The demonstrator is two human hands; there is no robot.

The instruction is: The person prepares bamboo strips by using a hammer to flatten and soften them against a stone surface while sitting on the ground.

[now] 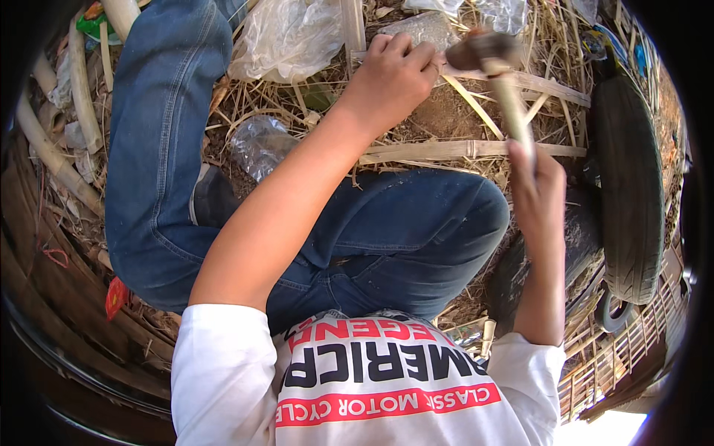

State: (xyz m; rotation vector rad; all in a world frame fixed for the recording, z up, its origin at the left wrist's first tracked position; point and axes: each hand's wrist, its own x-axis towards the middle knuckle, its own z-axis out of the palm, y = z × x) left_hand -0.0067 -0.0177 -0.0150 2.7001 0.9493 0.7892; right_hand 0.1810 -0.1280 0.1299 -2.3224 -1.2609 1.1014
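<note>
My right hand [537,182] is wrapped round the pale wooden handle of a hammer [512,108]. Its dark head, smeared by motion, is just right of my left fingertips, over a split bamboo strip [550,85]. My left hand [396,78] is closed, fingers curled and pinched at the strip's left end. What sits between those fingertips is too small to make out. A second bamboo strip [476,149] lies nearer to me, crossing in front of my bent knee. An upright strip [352,30] stands just beyond my left hand.
Clear plastic bags [286,41] and a crumpled plastic piece [260,145] lie among straw and bamboo splinters. On the right are a black tyre [632,186] and a woven bamboo lattice [632,349]. Thick bamboo poles [85,89] lie at the left, beyond my jeans-clad leg [167,134].
</note>
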